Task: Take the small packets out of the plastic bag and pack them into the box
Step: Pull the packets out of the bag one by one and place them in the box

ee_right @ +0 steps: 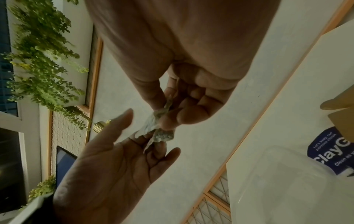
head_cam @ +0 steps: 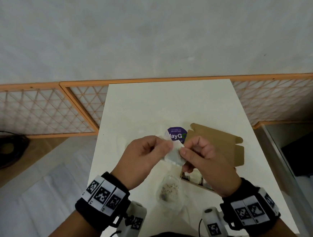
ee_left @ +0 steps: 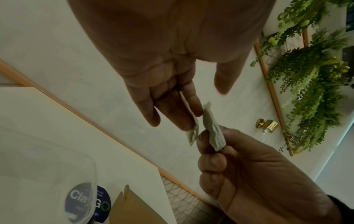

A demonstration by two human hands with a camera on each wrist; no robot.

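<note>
Above the white table [head_cam: 150, 103] my two hands meet, each with a small pale packet. My left hand [head_cam: 163, 145] pinches one packet [ee_left: 193, 134] between its fingers, thumb held apart. My right hand [head_cam: 188, 151] pinches the other packet [ee_left: 212, 130] between thumb and fingers. In the head view the packets [head_cam: 174, 155] overlap. The brown cardboard box [head_cam: 219, 145] lies open just right of my hands, with several packets [head_cam: 194, 177] inside. The clear plastic bag [head_cam: 169, 190] lies on the table below my hands, near the box's left end.
A round purple label [head_cam: 175, 135] shows on the table behind my hands. The table is narrow, with edges close on both sides. Orange lattice panels [head_cam: 39, 112] run along the wall. A dark cable bundle [head_cam: 4, 149] lies on the floor at the left.
</note>
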